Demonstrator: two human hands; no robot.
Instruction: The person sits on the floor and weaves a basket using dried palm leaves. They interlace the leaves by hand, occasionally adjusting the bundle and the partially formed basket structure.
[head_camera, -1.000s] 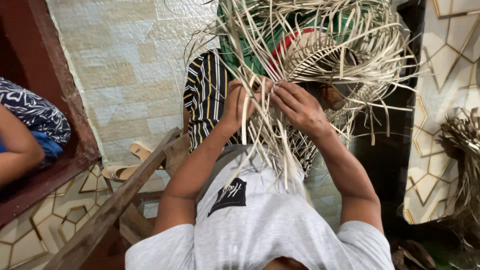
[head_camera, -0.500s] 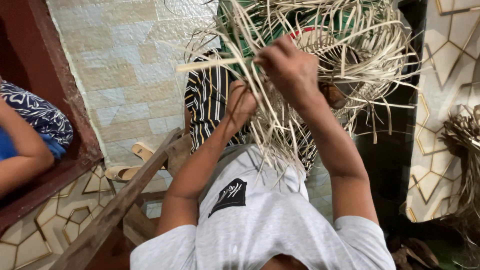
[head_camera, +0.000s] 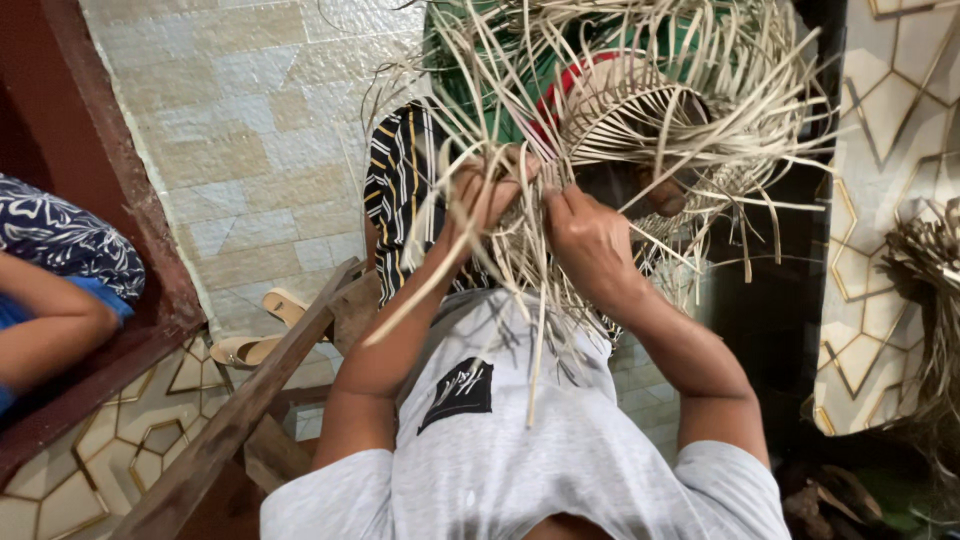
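Observation:
A half-woven piece of pale straw strips (head_camera: 640, 110) hangs in front of me, with loose ends spraying out on all sides. My left hand (head_camera: 485, 195) is closed on a bundle of the strips at the lower left of the weave. My right hand (head_camera: 590, 235) pinches strips just beside it, fingers tucked into the weave. Long loose strips trail down over my grey shirt (head_camera: 520, 450). Green and red cloth (head_camera: 560, 70) shows behind the weave.
A striped cloth (head_camera: 400, 180) hangs behind my left arm. A wooden beam (head_camera: 250, 400) slants at lower left, with a sandal (head_camera: 265, 330) by it. Another person's arm (head_camera: 50, 330) rests at the left edge. More straw (head_camera: 930, 280) lies at right.
My right hand has come down from high in the weave to beside my left hand. The left hand has risen slightly and closed on a bundle of strips.

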